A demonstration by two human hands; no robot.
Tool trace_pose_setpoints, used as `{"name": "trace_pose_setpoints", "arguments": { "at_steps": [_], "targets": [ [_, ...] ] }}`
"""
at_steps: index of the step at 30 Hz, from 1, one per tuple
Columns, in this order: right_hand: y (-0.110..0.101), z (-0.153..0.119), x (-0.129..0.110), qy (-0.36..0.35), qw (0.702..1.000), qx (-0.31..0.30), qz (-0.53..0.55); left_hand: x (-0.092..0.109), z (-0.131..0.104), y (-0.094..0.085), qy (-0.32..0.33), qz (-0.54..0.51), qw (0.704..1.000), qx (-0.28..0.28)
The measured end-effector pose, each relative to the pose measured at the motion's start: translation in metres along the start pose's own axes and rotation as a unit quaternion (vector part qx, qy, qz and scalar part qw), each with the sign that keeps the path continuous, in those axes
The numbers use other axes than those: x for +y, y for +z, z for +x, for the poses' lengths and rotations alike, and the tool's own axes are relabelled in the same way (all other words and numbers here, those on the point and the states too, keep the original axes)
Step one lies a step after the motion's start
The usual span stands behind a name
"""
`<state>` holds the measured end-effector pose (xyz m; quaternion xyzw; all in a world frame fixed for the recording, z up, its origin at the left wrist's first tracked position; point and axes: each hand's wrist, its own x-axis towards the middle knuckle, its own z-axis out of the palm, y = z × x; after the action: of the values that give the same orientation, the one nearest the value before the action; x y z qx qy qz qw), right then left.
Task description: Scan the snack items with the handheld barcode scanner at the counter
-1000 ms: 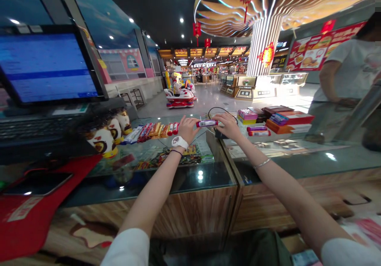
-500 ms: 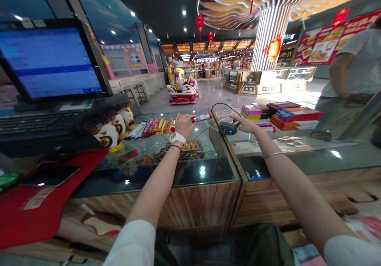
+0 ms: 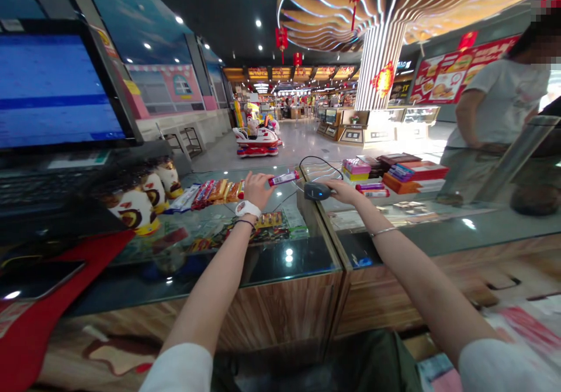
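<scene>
My left hand [image 3: 258, 192], with a white watch on its wrist, pinches one end of a wrapped candy roll [image 3: 284, 178] above the glass counter. The roll has a purple-red wrapper with a white label, and its free end points right. Just right of it is a black barcode scanner [image 3: 316, 191] with a small blue light and a looping cable. My right hand [image 3: 344, 192] is closed around the scanner's rear end, its fingers partly hidden. More candy rolls [image 3: 372, 190] lie on the glass beyond my right hand. A row of wrapped snack bars [image 3: 214, 193] lies left of my left hand.
A monitor [image 3: 61, 85] and a dark keyboard [image 3: 26, 193] stand at the left, beside brown-and-white cups [image 3: 135, 205]. A phone [image 3: 41, 280] lies by a red mat [image 3: 30, 333]. Stacked candy boxes [image 3: 416, 173] sit at the right. A person [image 3: 486, 100] stands across the counter.
My right hand has gone from reaching with extended fingers to gripping the scanner, which has turned slightly. My left hand still holds the candy roll. The view has shifted right.
</scene>
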<state>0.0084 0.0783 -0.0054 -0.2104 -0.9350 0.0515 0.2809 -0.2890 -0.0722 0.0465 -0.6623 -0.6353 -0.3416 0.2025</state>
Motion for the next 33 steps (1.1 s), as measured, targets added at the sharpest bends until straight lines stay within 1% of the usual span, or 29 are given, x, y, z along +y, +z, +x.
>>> {"name": "trace_pose_setpoints", "arguments": {
  "at_steps": [4,8,10,13,16,20,27,31,33],
  "targets": [
    [-0.004,0.007,-0.015,-0.014,0.998,0.048,-0.028,-0.003,0.000,0.000,-0.009,0.002,1.000,0.009],
    [-0.010,0.014,-0.038,-0.032,0.993,0.113,0.006,-0.006,0.001,0.000,-0.022,0.002,1.000,0.012],
    [-0.013,0.016,-0.052,-0.022,0.990,0.139,0.019,-0.007,0.001,0.000,-0.028,-0.002,1.000,0.012],
    [-0.014,0.020,-0.069,0.007,0.988,0.153,0.031,-0.008,0.000,0.000,-0.036,-0.005,0.999,0.011],
    [-0.013,0.021,-0.080,0.020,0.987,0.153,0.051,-0.007,0.000,0.001,-0.041,-0.004,0.999,0.007],
    [-0.011,0.022,-0.088,0.014,0.984,0.153,0.096,-0.005,-0.002,0.000,-0.044,0.000,0.999,0.009],
    [-0.011,0.024,-0.105,0.005,0.991,0.088,0.099,-0.007,-0.004,0.000,-0.058,0.014,0.998,0.014],
    [-0.002,0.024,-0.115,0.009,0.995,0.046,0.091,-0.014,-0.006,0.004,-0.067,0.025,0.997,0.011],
    [0.003,0.024,-0.119,0.015,0.996,0.034,0.085,-0.019,-0.007,0.007,-0.072,0.027,0.997,0.010]
  ]
}}
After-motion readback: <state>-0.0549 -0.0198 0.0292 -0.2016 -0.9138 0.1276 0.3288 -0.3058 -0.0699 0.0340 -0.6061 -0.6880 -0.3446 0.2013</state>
